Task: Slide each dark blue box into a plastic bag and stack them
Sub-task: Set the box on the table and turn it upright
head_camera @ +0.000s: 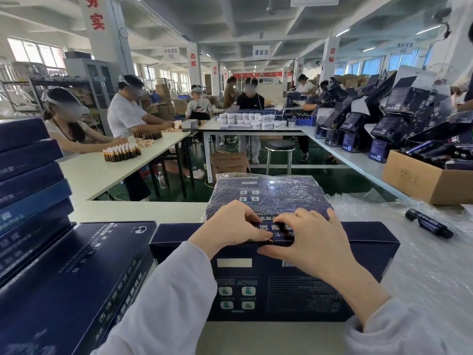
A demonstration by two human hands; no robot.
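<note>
A dark blue box [276, 285] stands directly in front of me on the table, its printed face toward me. My left hand [230, 226] and my right hand [304, 239] both grip its top edge at the middle, thumbs on the near face, fingers curled over. Right behind it lies a stack of dark blue boxes in plastic bags [268, 196], their wrap wrinkled and shiny. More unbagged dark blue boxes [64, 278] lie flat at my left, and a taller pile [28, 180] rises at the far left. Loose clear plastic bags [422, 252] cover the table on my right.
A small dark tube [428, 222] lies on the plastic at right. A cardboard carton [419, 180] full of dark items stands at the right edge. Folded-open dark boxes crowd the right table. Other people work at white tables beyond; a stool [279, 147] stands in the aisle.
</note>
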